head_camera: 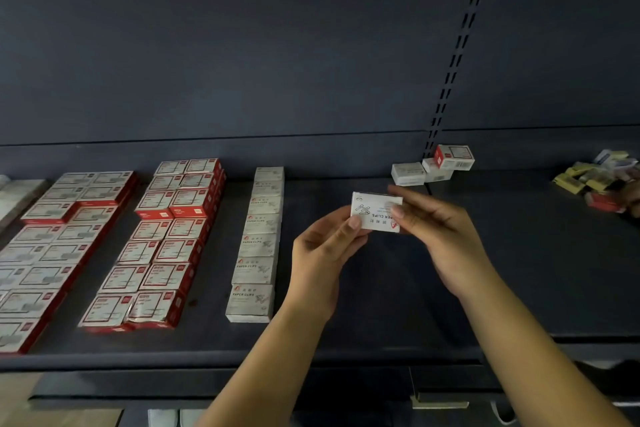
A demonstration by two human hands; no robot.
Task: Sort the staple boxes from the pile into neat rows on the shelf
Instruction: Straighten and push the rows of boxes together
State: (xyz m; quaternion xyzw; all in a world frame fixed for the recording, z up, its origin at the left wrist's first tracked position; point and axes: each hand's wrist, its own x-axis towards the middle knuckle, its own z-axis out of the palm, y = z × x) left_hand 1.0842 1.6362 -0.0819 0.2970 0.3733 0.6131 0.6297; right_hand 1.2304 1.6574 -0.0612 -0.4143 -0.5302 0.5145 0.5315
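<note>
Dark grey metal makes up the shelf (346, 333), and on it, going from nine o'clock toward three, the stock sits in lanes running front to back: red-and-white boxes (65, 239) in a double lane at the far left, a second double lane of red-and-white boxes (162, 246) beside it, then a single file of plain white paper-clip boxes (258, 246), seven deep, edges touching. Just right of that file both forearms come up from six o'clock and meet above the bare shelf. The left hand (325, 246) is raised with its palm turned inward, thumb and fingertips pinching the left end of a white paper-clip box (375, 211). The right hand (440, 236) reaches across from four o'clock, palm down, index finger laid along the box's top edge and thumb pressing on its printed face, so it grips the right end. The box hangs between the two hands, lifted off the shelf, its lettering upside down to the wearer. Beyond it at one o'clock, against the back wall, a small cluster of boxes (433, 166) waits, one red-and-white box tilted atop two white ones. Far out at three o'clock lies a loose heap of yellow and mixed boxes (595, 177), with another person's fingers (632, 198) at its edge.
</note>
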